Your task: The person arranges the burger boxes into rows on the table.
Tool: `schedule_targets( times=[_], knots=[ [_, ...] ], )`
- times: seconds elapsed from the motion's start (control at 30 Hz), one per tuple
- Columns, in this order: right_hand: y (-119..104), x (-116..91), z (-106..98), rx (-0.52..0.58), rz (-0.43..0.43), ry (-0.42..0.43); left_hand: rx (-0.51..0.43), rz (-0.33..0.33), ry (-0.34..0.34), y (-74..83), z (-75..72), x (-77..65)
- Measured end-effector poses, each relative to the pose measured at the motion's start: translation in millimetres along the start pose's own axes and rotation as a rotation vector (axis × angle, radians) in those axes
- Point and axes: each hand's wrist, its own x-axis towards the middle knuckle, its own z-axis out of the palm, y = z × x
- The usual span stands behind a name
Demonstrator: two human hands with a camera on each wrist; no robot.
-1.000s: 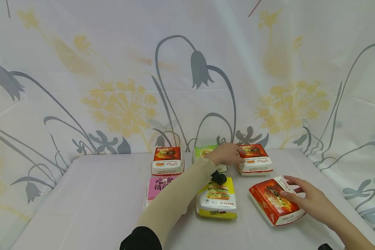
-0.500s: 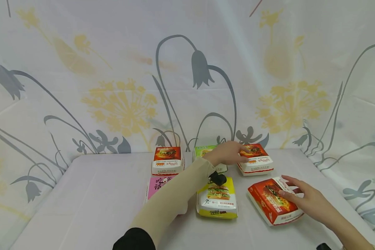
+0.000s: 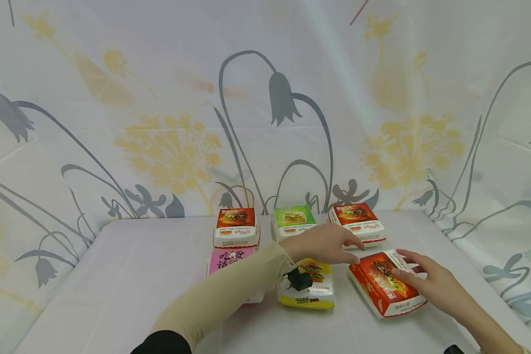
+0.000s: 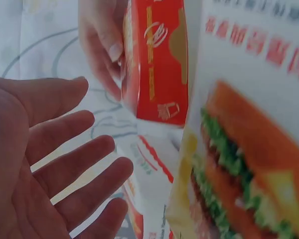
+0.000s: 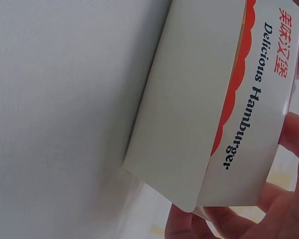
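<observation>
My right hand [image 3: 434,282] grips a red-and-white hamburger box [image 3: 387,284] at the right front of the table, with the thumb over its top and the fingers at its far side. This box sits turned at an angle, and "Delicious Hamburger" shows on its white side [image 5: 249,99] in the right wrist view. My left hand [image 3: 325,244] hovers over the yellow burger box [image 3: 307,295], its fingertips near the held box's left corner. In the left wrist view the fingers of the left hand [image 4: 65,149] are spread, holding nothing.
Behind stand a red-and-white box [image 3: 236,228], a green box [image 3: 294,216] and another red-and-white box [image 3: 358,223]. A pink box [image 3: 230,258] is partly hidden by the left sleeve [image 3: 230,290]. A flower-printed cloth [image 3: 172,98] hangs behind the white table [image 3: 128,275].
My left hand has come off the back right red box and moved nearer, toward the front red box. The right hand keeps its hold with barely any shift.
</observation>
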Motion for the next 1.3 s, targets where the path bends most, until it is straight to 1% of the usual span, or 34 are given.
schedule_targets(
  times=[0.13,0.23,0.3,0.4,0.5,0.67,0.77,0.97,1.07,1.17,1.3],
  knots=[
    [0,-1,0,0.003,0.001,0.002,0.008,0.032,-0.053,7.1,5.5,-3.5],
    [-1,0,0,0.005,0.008,-0.002,0.049,0.048,-0.087,11.5,9.0,-3.8],
    [-2,0,1,0.003,0.011,-0.003,0.082,0.043,-0.100,14.0,12.0,-3.4],
    [-3,0,1,-0.001,0.005,0.001,0.113,0.016,-0.113,15.6,15.3,-2.6],
    [-3,1,1,-0.007,-0.009,0.009,0.120,0.002,-0.107,15.1,16.4,-1.8],
    [-1,0,1,-0.012,-0.024,0.021,0.103,-0.004,-0.089,13.6,17.2,-0.4],
    [2,1,1,-0.002,-0.020,0.019,0.103,-0.012,-0.096,13.3,17.8,0.2],
    [6,2,0,0.046,-0.005,-0.005,0.114,-0.009,-0.114,14.9,20.0,0.9],
    [7,3,0,0.063,0.010,-0.034,0.126,-0.015,-0.103,16.5,22.5,1.7],
    [7,4,0,0.076,0.033,-0.062,0.160,-0.029,-0.088,19.4,25.3,2.5],
    [7,3,1,0.106,0.069,-0.081,0.190,-0.052,-0.069,23.7,29.8,3.3]
  ],
)
